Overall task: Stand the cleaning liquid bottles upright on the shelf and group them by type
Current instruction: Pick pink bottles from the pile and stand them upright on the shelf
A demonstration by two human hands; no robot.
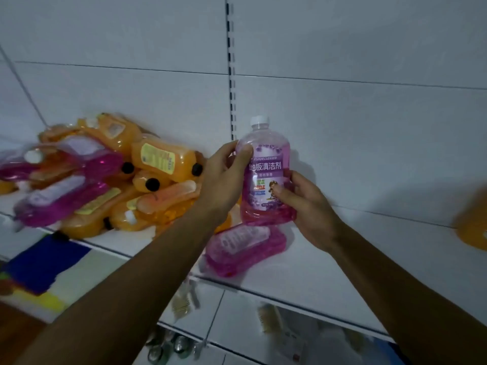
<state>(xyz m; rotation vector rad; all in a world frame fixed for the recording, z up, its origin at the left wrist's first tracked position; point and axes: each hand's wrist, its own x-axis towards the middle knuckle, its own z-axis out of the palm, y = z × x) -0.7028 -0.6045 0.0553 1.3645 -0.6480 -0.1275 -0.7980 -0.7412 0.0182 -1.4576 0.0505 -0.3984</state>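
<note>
I hold a purple floor cleaner bottle [266, 177] with a white cap upright above the white shelf [342, 262]. My left hand [224, 180] grips its upper left side, and my right hand [303, 204] grips its lower right side. Another purple bottle [245, 248] lies flat on the shelf just below it. To the left a heap of orange bottles [155, 159] and purple bottles [63, 198] lies on its side.
A slotted upright [231, 75] runs down the white back panel behind the held bottle. An orange object [474, 222] shows at the right edge. Lower shelves hold small items [181, 304]. Bare shelf surface extends right of my hands.
</note>
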